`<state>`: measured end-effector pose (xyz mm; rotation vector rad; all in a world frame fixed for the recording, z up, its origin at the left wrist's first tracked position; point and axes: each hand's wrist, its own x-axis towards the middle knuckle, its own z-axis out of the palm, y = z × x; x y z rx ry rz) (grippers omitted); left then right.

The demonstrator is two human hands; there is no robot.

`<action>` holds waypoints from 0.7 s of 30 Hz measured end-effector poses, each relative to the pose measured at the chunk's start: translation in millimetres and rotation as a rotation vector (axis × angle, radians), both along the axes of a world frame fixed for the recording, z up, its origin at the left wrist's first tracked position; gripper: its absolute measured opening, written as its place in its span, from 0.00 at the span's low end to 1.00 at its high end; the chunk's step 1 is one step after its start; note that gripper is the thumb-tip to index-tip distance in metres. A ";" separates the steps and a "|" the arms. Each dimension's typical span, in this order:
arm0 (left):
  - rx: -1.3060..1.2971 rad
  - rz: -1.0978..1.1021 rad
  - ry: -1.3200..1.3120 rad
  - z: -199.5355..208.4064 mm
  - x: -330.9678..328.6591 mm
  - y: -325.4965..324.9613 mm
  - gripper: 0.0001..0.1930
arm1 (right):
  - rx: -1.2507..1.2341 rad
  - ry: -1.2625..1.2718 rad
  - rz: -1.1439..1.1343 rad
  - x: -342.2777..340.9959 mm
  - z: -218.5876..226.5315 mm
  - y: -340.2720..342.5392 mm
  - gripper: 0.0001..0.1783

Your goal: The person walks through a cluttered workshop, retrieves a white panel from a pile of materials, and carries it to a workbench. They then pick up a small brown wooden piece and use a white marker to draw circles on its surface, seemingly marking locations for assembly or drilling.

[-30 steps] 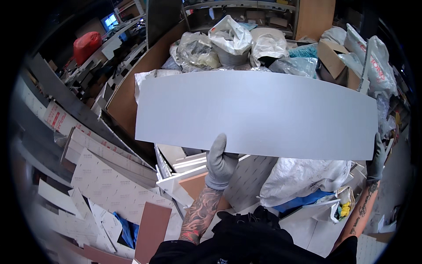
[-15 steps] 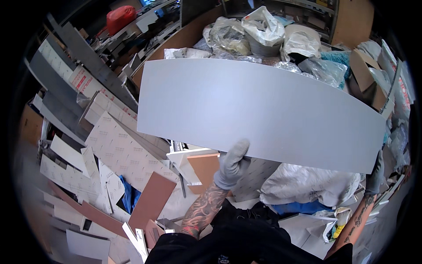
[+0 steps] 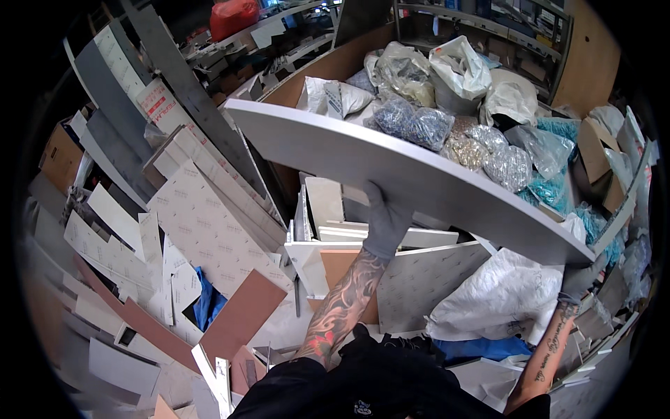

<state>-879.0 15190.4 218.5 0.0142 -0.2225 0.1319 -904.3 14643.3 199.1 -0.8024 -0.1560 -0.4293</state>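
Note:
A long, flat grey panel is held up in front of me, tilted so that its far long edge shows as a thin light strip. My left hand, in a grey glove, grips the near side around the middle; its thumb lies against the panel face and part of its fingers is hidden. At the right end, my right hand, also gloved, is closed around the panel's corner, with some of its fingers out of sight.
Offcut boards lean and lie piled on the left, with a reddish-brown board among them. Bags of small parts fill a wooden-sided bin beyond the panel. A white sack lies below its right half. Shelving stands behind.
The panel has turned from showing its broad face to nearly edge-on. My left hand has moved up and slightly right; the bags behind the panel show more. Both hands still hold it.

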 end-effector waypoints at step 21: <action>0.375 0.358 0.010 11.7 4.8 122.8 0.29 | -0.009 0.594 0.410 -92.6 -104.6 215.1 0.19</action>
